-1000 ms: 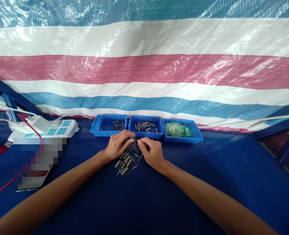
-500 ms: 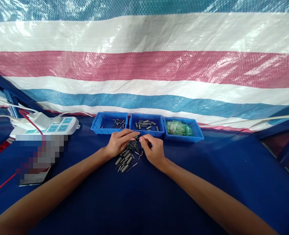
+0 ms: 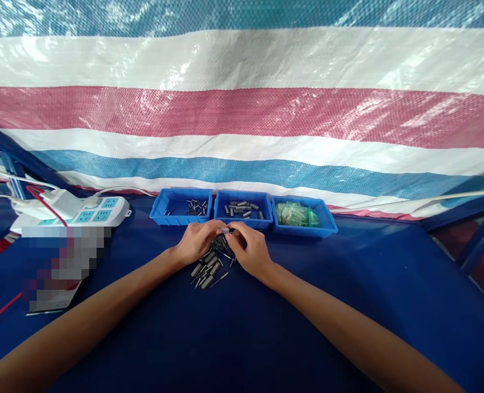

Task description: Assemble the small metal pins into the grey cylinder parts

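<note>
Navy cloth covers the counter, and nothing legible is printed anywhere on it; at far left a white power strip with teal sockets lies near the back edge, a red wire crossing it, and below it a pixelated patch hides whatever is there. Moving right, the left hand curls over a loose heap of small grey metal parts on the cloth, its fingertips meeting those of the right hand; together they pinch one small grey piece just above the heap, each hand's grip closed tightly round an end of it, though the piece is too small to tell its shape. Just behind the hands three blue trays stand side by side, touching: the left tray holds thin pins, the middle tray short grey cylinders, the right tray pale green parts. No labels show on the trays. Behind them a striped woven tarp in white, red and blue closes off the back. To the right of the trays the cloth runs bare to a blue frame at the counter's right edge, and the near half of the counter lies open around both forearms.
</note>
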Available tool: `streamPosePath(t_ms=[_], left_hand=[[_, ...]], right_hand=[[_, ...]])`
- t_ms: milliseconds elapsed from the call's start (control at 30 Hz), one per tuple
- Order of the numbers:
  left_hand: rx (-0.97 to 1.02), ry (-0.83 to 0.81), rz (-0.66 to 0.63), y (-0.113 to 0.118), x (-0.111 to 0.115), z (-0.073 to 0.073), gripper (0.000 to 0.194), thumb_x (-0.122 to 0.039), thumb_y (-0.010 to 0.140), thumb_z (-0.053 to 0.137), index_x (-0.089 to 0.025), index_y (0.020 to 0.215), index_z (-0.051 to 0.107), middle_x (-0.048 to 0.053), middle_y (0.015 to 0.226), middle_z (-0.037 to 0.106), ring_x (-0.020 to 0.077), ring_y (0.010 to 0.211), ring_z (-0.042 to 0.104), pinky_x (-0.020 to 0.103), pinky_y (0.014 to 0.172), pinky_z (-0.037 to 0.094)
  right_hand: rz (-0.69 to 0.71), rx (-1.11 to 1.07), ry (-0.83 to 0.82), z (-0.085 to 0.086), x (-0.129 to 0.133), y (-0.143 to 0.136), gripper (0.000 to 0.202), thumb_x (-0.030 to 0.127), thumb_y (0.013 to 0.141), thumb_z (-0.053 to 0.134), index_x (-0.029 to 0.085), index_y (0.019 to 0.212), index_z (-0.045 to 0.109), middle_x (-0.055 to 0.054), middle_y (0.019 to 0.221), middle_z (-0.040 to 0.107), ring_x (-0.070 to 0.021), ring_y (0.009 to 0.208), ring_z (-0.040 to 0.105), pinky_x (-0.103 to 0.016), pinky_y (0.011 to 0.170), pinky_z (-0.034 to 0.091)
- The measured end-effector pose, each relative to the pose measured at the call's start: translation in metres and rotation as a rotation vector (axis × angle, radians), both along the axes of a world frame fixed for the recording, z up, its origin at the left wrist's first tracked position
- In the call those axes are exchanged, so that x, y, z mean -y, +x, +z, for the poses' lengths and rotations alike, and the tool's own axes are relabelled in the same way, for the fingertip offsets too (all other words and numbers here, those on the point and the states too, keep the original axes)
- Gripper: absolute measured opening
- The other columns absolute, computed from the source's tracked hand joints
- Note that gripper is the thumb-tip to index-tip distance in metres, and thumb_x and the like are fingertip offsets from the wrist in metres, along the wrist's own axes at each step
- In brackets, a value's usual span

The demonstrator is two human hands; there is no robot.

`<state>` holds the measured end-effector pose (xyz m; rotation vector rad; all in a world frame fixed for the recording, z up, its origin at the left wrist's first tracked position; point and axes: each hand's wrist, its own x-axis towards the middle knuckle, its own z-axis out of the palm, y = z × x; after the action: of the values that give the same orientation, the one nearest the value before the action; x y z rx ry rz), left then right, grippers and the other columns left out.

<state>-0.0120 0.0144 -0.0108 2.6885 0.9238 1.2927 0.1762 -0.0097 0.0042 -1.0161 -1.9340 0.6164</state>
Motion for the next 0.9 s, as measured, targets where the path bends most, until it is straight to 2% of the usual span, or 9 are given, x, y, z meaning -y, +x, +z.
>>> streamPosePath(t_ms=[233,433,567,767,900], left_hand=[[0.019,-0.027,0.042,-0.001,0.001,-0.001,0.018,-0.016,0.094,0.040,-0.017,0.108,0.051,-0.003,0.067,0.064,0.0063,0.050,0.056,0.016,0.052,0.042],[0.038,-0.102,0.081,0.001,0.005,0.008,0.025,-0.009,0.093,0.038,-0.016,0.113,0.052,0.003,0.084,0.065,0.0092,0.072,0.063,0.017,0.062,0.046],[0.035,-0.134,0.041,0.005,0.007,0.016,0.028,-0.008,0.092,0.040,-0.017,0.115,0.054,0.006,0.095,0.065,0.0119,0.086,0.063,0.019,0.069,0.048],[0.026,-0.053,0.039,0.007,0.007,0.017,0.021,-0.018,0.089,0.055,-0.016,0.110,0.058,0.008,0.097,0.066,0.0127,0.083,0.063,0.021,0.068,0.051],[0.020,-0.004,0.036,0.006,0.006,0.017,0.020,-0.023,0.088,0.057,-0.016,0.107,0.060,0.008,0.094,0.066,0.0134,0.084,0.063,0.022,0.070,0.052]], right_hand=[[0.085,0.033,0.005,-0.002,0.000,-0.001,0.017,0.028,0.089,0.049,0.014,0.090,0.059,0.003,0.057,0.048,-0.0103,0.052,0.046,-0.023,0.055,0.034],[-0.011,-0.078,0.004,0.003,0.002,0.000,0.020,0.029,0.091,0.046,0.015,0.086,0.059,0.003,0.057,0.048,-0.0097,0.050,0.044,-0.022,0.053,0.035],[-0.043,-0.079,-0.006,0.005,0.002,0.001,0.026,0.031,0.093,0.043,0.017,0.075,0.055,0.004,0.054,0.042,-0.0091,0.048,0.041,-0.023,0.052,0.033],[-0.052,-0.064,0.005,0.004,0.002,0.001,0.032,0.032,0.094,0.039,0.018,0.067,0.052,0.004,0.053,0.043,-0.0093,0.048,0.043,-0.023,0.053,0.032],[-0.038,-0.042,0.004,0.001,0.000,0.001,0.038,0.032,0.096,0.034,0.018,0.064,0.050,0.003,0.053,0.044,-0.0098,0.050,0.046,-0.024,0.056,0.033]])
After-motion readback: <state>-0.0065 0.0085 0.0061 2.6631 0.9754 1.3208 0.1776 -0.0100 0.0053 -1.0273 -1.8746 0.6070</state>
